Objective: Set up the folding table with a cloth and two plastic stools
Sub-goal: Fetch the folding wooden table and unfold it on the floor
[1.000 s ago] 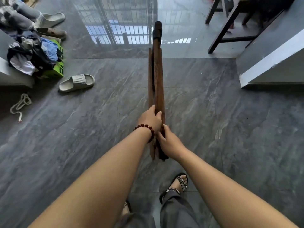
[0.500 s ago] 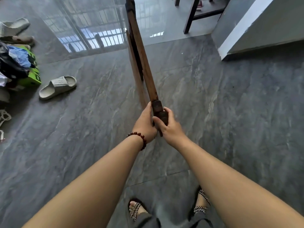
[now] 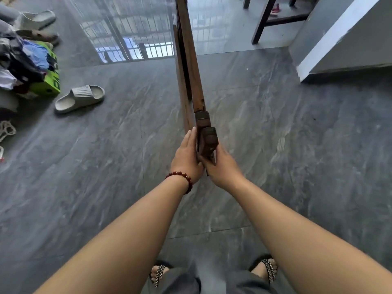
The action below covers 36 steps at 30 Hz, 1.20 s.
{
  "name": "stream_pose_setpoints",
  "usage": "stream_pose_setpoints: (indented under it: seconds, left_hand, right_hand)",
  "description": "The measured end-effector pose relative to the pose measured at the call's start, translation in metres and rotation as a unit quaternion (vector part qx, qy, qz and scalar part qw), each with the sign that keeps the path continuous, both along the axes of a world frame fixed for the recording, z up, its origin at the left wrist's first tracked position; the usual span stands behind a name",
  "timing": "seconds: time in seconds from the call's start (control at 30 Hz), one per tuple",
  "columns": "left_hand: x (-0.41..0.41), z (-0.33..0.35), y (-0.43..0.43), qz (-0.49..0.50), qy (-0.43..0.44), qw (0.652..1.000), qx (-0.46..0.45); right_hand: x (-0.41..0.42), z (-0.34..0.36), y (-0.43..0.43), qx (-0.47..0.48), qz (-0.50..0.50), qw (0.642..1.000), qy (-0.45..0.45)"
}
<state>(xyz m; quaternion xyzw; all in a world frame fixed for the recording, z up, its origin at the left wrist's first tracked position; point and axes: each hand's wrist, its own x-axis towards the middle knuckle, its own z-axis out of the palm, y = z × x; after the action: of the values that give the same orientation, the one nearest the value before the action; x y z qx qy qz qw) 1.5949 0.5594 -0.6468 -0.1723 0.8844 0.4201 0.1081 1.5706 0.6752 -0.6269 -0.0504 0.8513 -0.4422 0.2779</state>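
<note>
Head cam, folded table (image 3: 192, 66), L hand (image 3: 186, 158) seemingly flat on it, R hand (image 3: 223, 168) gripping, slipper (image 3: 80, 98) left

The floor (image 3: 106, 187) is glossy grey stone-look tile, and toward 12 o'clock it mirrors a barred window. At 10 o'clock a pale slipper (image 3: 80, 98) lies alone near a green box (image 3: 47, 84) heaped with clothes (image 3: 25, 58). A second pale slipper (image 3: 37, 19) and a brown sandal (image 3: 38, 36) lie beyond at 11 o'clock, and a whitish cord (image 3: 6, 129) lies at 9 o'clock. Dark furniture legs (image 3: 263, 20) stand at 1 o'clock, a grey step (image 3: 331, 39) with a white edge rises at 2 o'clock, and a sandalled left foot (image 3: 158, 274) and right foot (image 3: 268, 269) stand at 6 o'clock.
</note>
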Motion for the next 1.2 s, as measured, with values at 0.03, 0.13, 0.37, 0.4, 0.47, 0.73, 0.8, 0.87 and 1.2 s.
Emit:
stream_pose_setpoints:
  seconds: [0.03,0.13,0.37,0.4,0.47,0.73,0.8,0.87,1.2]
  left_hand:
    - [-0.001,-0.007,0.002,0.002,0.000,1.000,-0.003]
    - [-0.002,-0.024,0.007,0.003,-0.011,1.000,-0.009]
    - [-0.002,-0.063,0.019,0.018,-0.011,1.000,-0.013]
    - [-0.001,-0.068,0.020,0.027,-0.007,0.999,-0.017]
    - [0.000,-0.077,0.023,0.061,0.003,0.998,-0.022]
    - [0.012,-0.108,0.033,0.046,0.092,0.990,-0.099]
    - [0.016,-0.116,0.035,0.060,0.106,0.988,-0.094]
    - [0.019,-0.125,0.032,0.084,0.129,0.985,-0.080]
    - [0.022,-0.196,0.033,0.195,0.164,0.967,-0.025]
  right_hand:
    - [-0.001,-0.005,0.002,0.003,0.005,1.000,0.005]
    - [-0.005,-0.025,0.006,0.009,0.016,1.000,0.017]
    - [-0.008,-0.065,0.021,-0.003,0.050,0.998,0.047]
    - [-0.007,-0.074,0.022,-0.007,0.049,0.998,0.048]
    - [-0.004,-0.090,0.021,-0.015,0.049,0.998,0.049]
    - [0.014,-0.135,0.020,-0.033,0.012,0.995,0.094]
    - [0.017,-0.142,0.019,-0.031,0.001,0.995,0.099]
    - [0.017,-0.151,0.019,-0.046,-0.013,0.995,0.083]
    - [0.012,-0.217,0.019,-0.082,-0.050,0.991,0.090]
